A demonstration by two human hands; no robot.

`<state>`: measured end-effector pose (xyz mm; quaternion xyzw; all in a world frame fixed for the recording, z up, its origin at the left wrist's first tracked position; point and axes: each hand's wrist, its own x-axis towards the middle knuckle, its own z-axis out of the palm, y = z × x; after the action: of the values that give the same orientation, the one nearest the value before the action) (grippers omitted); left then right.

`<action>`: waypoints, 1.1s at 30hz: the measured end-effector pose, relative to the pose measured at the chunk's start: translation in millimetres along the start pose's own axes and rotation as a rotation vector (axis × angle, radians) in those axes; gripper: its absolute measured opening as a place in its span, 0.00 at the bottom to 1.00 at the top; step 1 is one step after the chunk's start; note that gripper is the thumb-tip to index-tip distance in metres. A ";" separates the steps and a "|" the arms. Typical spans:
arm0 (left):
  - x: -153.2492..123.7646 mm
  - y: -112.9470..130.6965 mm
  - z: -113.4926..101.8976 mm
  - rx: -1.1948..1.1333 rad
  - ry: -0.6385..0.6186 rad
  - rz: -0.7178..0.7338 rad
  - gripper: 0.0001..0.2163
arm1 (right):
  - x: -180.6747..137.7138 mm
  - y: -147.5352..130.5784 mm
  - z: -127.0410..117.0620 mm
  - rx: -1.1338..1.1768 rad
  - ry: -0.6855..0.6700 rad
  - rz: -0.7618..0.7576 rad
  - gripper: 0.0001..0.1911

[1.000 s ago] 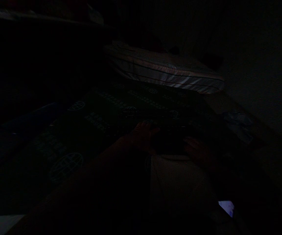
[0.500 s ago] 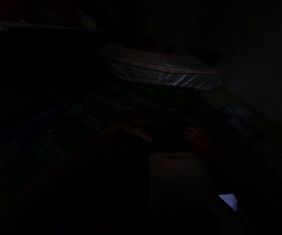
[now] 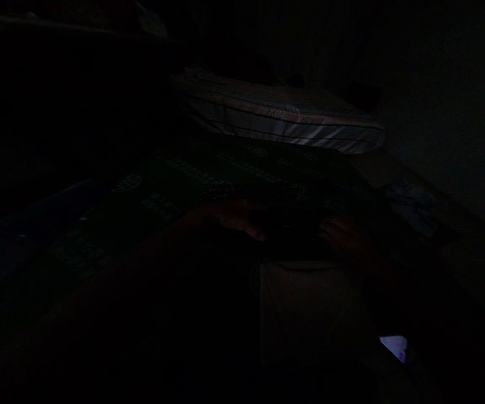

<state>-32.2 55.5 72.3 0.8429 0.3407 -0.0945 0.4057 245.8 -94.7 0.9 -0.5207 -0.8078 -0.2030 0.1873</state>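
Observation:
The scene is very dark. My left hand [image 3: 238, 220] rests on a dark printed mat [image 3: 162, 191], its fingers pointing right toward a black shape between my hands. My right hand [image 3: 343, 238] lies on the other side of that shape. Too little light reaches the fingers of either hand to show how they are set. Just below my hands lies a pale folded cloth [image 3: 310, 308].
A striped mattress or pillow [image 3: 280, 118] lies at the far end of the mat. A small lit screen [image 3: 393, 345] glows at the lower right. A crumpled pale thing [image 3: 411, 205] sits at the right, beside a wall.
My left hand has turned flatter and shifted slightly left and up on the mat. My right hand has moved a little up. The view has shifted slightly.

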 end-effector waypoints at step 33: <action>-0.8 4.6 5.4 0.014 0.014 0.002 0.33 | 95.3 -8.5 -5.7 -0.002 -0.524 -0.146 0.08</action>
<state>-29.2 49.0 72.0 0.8466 0.3421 -0.0908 0.3975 201.6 -27.9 53.6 -0.4959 -0.8640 -0.0751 -0.0437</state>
